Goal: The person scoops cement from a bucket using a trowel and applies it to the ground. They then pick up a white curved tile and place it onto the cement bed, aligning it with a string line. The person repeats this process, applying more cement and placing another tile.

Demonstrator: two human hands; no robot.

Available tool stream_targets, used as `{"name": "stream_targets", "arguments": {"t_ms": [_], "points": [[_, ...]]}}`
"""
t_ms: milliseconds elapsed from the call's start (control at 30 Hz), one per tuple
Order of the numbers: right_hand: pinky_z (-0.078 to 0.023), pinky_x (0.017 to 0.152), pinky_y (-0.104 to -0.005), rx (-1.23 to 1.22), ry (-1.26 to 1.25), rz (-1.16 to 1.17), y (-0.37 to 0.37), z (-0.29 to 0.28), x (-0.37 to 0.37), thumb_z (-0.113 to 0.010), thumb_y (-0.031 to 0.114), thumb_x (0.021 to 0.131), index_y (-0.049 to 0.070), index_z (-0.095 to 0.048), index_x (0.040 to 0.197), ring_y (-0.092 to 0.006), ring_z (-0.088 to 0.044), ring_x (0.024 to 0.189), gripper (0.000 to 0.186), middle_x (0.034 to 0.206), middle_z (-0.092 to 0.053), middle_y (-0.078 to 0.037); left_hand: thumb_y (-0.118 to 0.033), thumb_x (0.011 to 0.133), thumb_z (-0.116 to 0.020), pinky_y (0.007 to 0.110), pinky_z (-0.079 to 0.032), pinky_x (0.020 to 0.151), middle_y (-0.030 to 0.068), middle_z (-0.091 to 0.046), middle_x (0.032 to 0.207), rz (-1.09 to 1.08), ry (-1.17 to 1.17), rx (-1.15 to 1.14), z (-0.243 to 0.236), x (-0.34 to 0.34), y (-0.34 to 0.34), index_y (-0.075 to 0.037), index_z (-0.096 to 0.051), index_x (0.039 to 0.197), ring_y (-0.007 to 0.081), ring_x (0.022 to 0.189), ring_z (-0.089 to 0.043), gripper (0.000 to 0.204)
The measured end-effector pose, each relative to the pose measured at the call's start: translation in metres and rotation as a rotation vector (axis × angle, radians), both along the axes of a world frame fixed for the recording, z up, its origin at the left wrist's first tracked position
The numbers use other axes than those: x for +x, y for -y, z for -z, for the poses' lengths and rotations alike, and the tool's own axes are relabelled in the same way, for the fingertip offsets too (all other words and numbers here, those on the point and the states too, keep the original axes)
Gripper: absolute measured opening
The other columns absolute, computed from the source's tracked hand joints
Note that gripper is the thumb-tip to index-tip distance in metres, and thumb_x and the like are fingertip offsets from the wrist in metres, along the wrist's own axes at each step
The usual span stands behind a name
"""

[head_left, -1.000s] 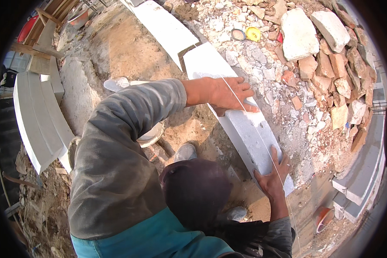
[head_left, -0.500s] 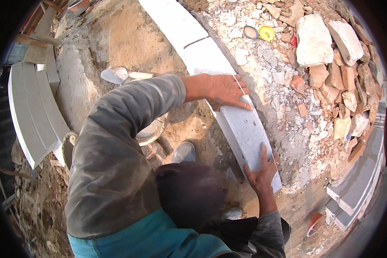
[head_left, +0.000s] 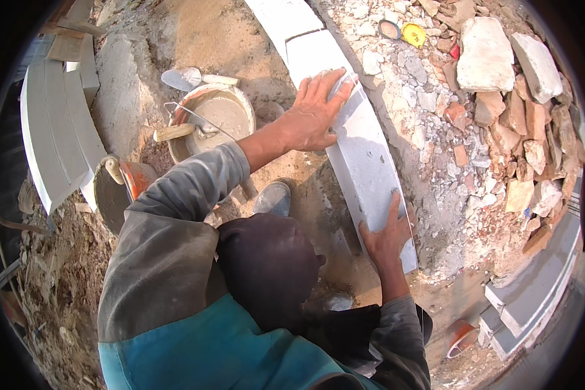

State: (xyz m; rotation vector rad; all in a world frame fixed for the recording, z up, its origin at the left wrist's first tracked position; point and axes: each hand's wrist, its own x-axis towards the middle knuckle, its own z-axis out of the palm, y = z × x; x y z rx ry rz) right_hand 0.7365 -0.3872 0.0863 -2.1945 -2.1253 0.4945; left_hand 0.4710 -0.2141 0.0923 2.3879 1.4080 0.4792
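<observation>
A pale grey-white block (head_left: 369, 170) lies in a row of similar white blocks (head_left: 318, 55), with a thin string running along its right edge. My left hand (head_left: 315, 114) lies on the row around the block's far end, palm down, fingers stretched and apart. At the near end my right hand (head_left: 389, 235) straddles the block, thumb on its left side and fingers over the top towards the right edge. Left of the row stands a bucket of wet mortar (head_left: 231, 116), holding a tool with a wooden handle (head_left: 173, 132). A trowel (head_left: 183, 78) lies just beyond the bucket.
Rubble (head_left: 429, 143) and stacked stones (head_left: 487, 55) line the row's right side. Another bucket (head_left: 136, 179) stands left of my left arm, near long pale blocks (head_left: 58, 133). A small orange bucket (head_left: 461, 338) lies at the lower right. My shoe (head_left: 273, 198) is left of the row.
My left hand has moved left and farther up the row, its fingers now pointing away. The mortar bucket has come into view from behind my arm. My right hand stays on the block's near end.
</observation>
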Motion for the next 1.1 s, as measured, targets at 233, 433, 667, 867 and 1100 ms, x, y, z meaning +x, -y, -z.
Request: {"name": "stream_targets", "arguments": {"t_ms": [233, 433, 667, 867, 1100], "points": [[-0.026, 0.106, -0.0613, 0.045, -0.001, 0.017, 0.005, 0.009, 0.005, -0.087, 0.035, 0.064, 0.013, -0.026, 0.155, -0.0505, -0.034, 0.129, 0.112, 0.137, -0.036, -0.035, -0.051, 0.078, -0.073, 0.054, -0.033, 0.114, 0.0393, -0.025, 0.15, -0.764, 1.047, -0.967, 0.07, 0.045, 0.046, 0.014, 0.006, 0.15, 0.0451, 0.14, -0.033, 0.125], [-0.028, 0.105, -0.0619, 0.079, 0.079, -0.019, 0.006, 0.016, 0.004, -0.088, 0.035, 0.062, 0.013, -0.029, 0.154, -0.0501, -0.037, 0.125, 0.112, 0.132, -0.037, -0.033, -0.049, 0.072, -0.074, 0.048, -0.054, 0.088, 0.0401, -0.042, 0.138, -0.784, 1.08, -0.963, 0.074, 0.059, 0.045, 0.019, -0.003, 0.149, 0.0412, 0.123, -0.055, 0.125], [-0.025, 0.105, -0.0661, 0.107, 0.075, -0.032, 0.011, 0.016, 0.002, -0.085, 0.038, 0.064, 0.015, -0.035, 0.153, -0.0525, -0.035, 0.125, 0.104, 0.133, -0.036, -0.034, -0.044, 0.072, -0.073, 0.041, -0.058, 0.066, 0.0354, -0.049, 0.131, -0.8, 1.108, -0.93, 0.071, 0.055, 0.045, 0.021, -0.012, 0.147, 0.0353, 0.109, -0.062, 0.117], [-0.023, 0.105, -0.0683, 0.098, 0.026, -0.023, 0.017, 0.015, -0.004, -0.085, 0.037, 0.064, 0.015, -0.035, 0.153, -0.0535, -0.033, 0.128, 0.104, 0.137, -0.035, -0.037, -0.045, 0.075, -0.071, 0.046, -0.035, 0.111, 0.0373, -0.027, 0.152, -0.728, 1.165, -0.927, 0.064, 0.049, 0.05, 0.022, -0.011, 0.148, 0.0412, 0.143, -0.032, 0.116], [-0.02, 0.107, -0.067, 0.047, -0.009, -0.028, 0.02, 0.009, -0.009, -0.084, 0.041, 0.07, 0.017, -0.033, 0.154, -0.0561, -0.028, 0.13, 0.101, 0.14, -0.03, -0.04, -0.046, 0.076, -0.071, 0.041, -0.061, 0.072, 0.037, -0.035, 0.145, -0.71, 1.184, -0.944, 0.087, 0.044, 0.053, 0.017, -0.004, 0.15, 0.0388, 0.124, -0.054, 0.118]]}}
